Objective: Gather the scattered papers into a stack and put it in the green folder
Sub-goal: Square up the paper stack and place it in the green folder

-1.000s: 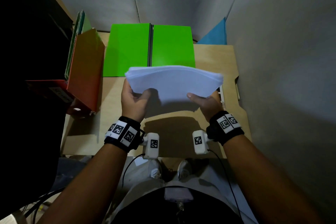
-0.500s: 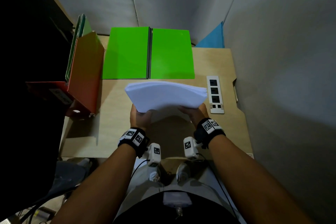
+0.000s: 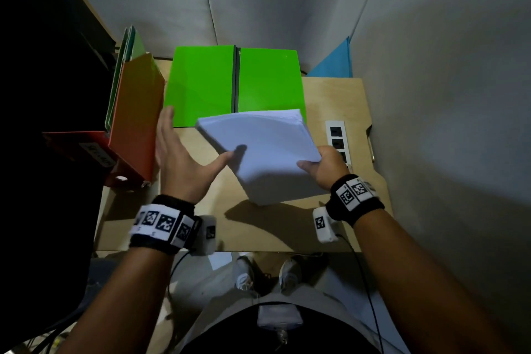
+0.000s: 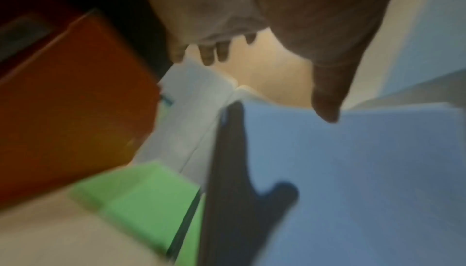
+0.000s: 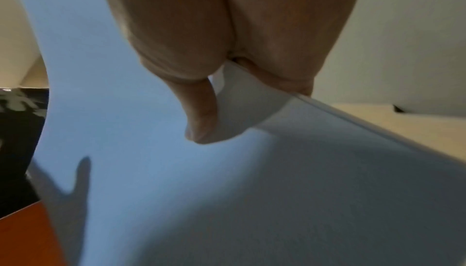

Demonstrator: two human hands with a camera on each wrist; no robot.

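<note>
Stack of papers (image 3: 260,152) up off the desk (image 3: 330,95), and from the head view it's the right hand (image 3: 326,169) alone doing the work, thumb on top and fingers curled beneath the stack's near right corner, pinching it. The stack tilts, its far edge reaching over the near edge of the green folder (image 3: 201,83), which lies spread open flat just beyond both hands. The left hand (image 3: 179,161) is off the papers, fingers straight, thumb stretched out toward the stack's left edge, holding nothing. An orange binder (image 3: 138,118) stands just outside the left hand; a white power strip (image 3: 336,135) lies beyond the right hand, partly behind it. Over to the left wrist view, blurred: the left hand (image 4: 252,17) shows straight fingertips and a thumb pointing at the stack of papers (image 4: 353,170), with a gap between them; the green folder (image 4: 141,196) and the orange binder (image 4: 70,111) lie on the little-finger side. Right wrist view now: the right hand (image 5: 227,41) has its thumb pressed down on top of the stack of papers (image 5: 252,200), the corner wedged between thumb and palm, a firm grip.
</note>
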